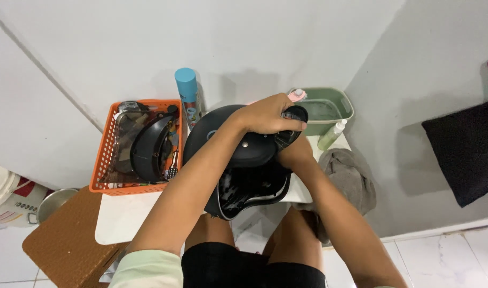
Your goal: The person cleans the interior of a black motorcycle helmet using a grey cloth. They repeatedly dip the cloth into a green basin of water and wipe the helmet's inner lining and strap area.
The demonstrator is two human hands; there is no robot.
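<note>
Head view, looking down on a seated person's lap and a small white table (118,218). The step in hand appeared to be the handling — perhaps wiping or fitting — of a glossy black motorcycle helmet (238,160), held above the table's near edge and over the person's knees, its open underside tilted toward the camera. The left hand (268,114) lay across the top of the shell, fingers curled and closed on a round black vent-like piece (296,114) at the helmet's far side. The right hand (294,152) was tucked behind and under the shell; whether its fingers were closed or spread could not be told, since the helmet hid them. The next move seemed to call for a steady grip from above while the hidden hand worked — the rounded shell looked slick and likely to turn.

The helmet's shell was smooth and dark, with a small metal stud on its side and shiny reflections inside the lining.

Around it: an orange perforated plastic basket (106,144) holding a dark visor (148,146), a blue-capped spray can (188,90), a pale green plastic tub (329,109), a small green squeeze bottle (332,134), and a grey cloth (350,176).
</note>
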